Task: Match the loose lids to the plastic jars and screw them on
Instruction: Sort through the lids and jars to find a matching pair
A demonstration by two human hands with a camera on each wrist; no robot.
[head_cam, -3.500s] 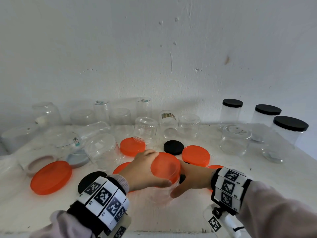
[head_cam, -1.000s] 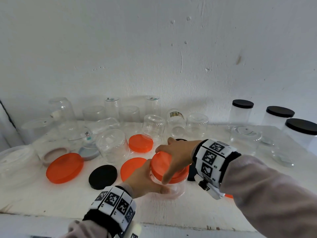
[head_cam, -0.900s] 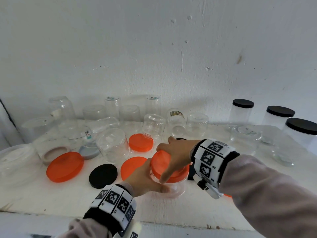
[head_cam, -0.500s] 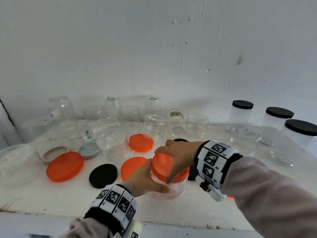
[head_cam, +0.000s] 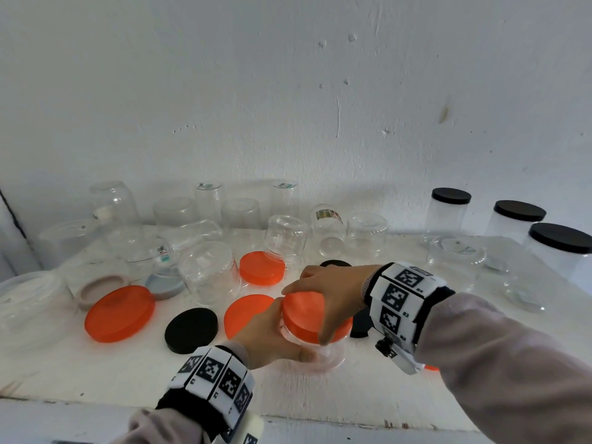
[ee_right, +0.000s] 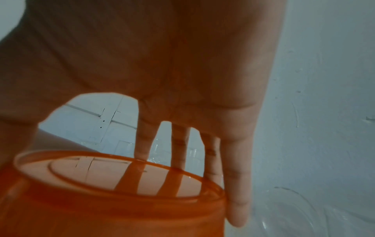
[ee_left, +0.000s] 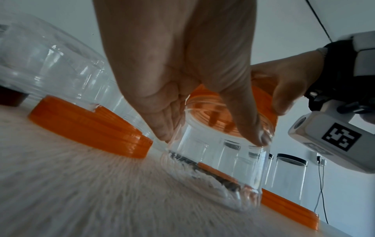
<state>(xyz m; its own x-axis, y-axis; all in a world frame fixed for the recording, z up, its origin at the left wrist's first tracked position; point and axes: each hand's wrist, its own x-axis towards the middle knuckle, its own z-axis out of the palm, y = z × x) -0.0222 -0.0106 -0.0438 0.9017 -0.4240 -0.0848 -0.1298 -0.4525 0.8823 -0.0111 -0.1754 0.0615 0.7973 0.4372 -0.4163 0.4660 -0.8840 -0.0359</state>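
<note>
Jars, most of them clear and upside down with no lid, crowd the back of the white table, so we judge the bulk of the task still lies ahead. Only three black-capped jars at the far right look finished. Near the front edge we have one small jar upright on the table: our left hand wraps its clear wall, and our right hand clamps fingers and thumb round the orange lid sitting on its mouth. Whether that lid is fully tight we cannot tell. Loose lids wait around us: a big orange lid, a black lid, two smaller orange ones. They lie beside the jar, not blocking it.
</note>
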